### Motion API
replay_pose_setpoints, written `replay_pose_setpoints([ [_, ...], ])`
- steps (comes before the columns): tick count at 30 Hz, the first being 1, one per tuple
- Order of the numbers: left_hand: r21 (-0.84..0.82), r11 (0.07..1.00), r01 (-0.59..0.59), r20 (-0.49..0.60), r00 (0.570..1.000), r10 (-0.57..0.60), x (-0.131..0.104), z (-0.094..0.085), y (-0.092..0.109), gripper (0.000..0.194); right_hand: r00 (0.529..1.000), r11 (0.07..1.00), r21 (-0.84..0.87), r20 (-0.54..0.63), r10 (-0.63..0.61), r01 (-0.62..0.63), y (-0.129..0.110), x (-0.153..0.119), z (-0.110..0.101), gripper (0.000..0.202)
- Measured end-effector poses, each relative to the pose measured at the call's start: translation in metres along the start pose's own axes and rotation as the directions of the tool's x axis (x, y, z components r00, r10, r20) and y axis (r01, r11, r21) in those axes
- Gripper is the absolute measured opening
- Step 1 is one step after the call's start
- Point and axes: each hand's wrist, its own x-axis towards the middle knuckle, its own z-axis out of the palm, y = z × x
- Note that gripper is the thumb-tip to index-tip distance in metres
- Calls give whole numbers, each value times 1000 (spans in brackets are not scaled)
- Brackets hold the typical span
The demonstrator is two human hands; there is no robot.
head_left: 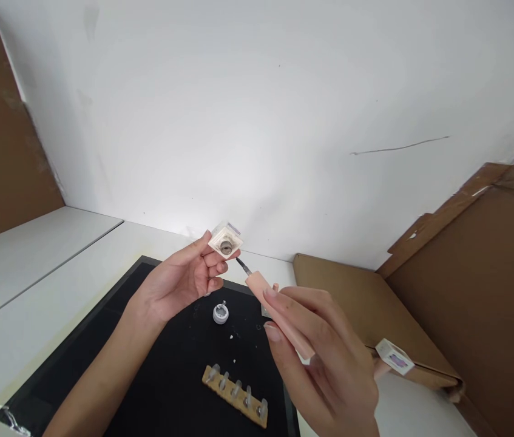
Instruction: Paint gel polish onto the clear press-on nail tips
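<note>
My left hand is closed around a small square nail polish bottle, tilted so its uncapped round neck faces me. In my right hand is a long pink cap with a dark-bristled brush. The brush tip is just below and to the right of the bottle, seemingly apart from its neck. Below my hands, a wooden strip carries several clear nail tips. A small white round jar stands near my left hand, with a small piece sticking up from it.
A black mat covers much of the white table. White crumbs lie on it. To the right, a cardboard box stands against the white wall; another square bottle is by its front edge. Cardboard panels rise at both sides.
</note>
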Motion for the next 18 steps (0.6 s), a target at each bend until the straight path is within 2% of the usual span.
replay_pose_setpoints([
  [8,100,990,-103,6,995,103,0,-1,1,28,1000,1000,25,17,-11,11,0,0,1,37],
  [12,151,977,-148,14,989,148,-2,0,-1,26,999,999,10,41,31,-31,-1,0,1,39],
  [18,291,911,-293,-9,951,309,-6,4,-1,22,999,999,7,32,35,-36,0,0,2,38],
])
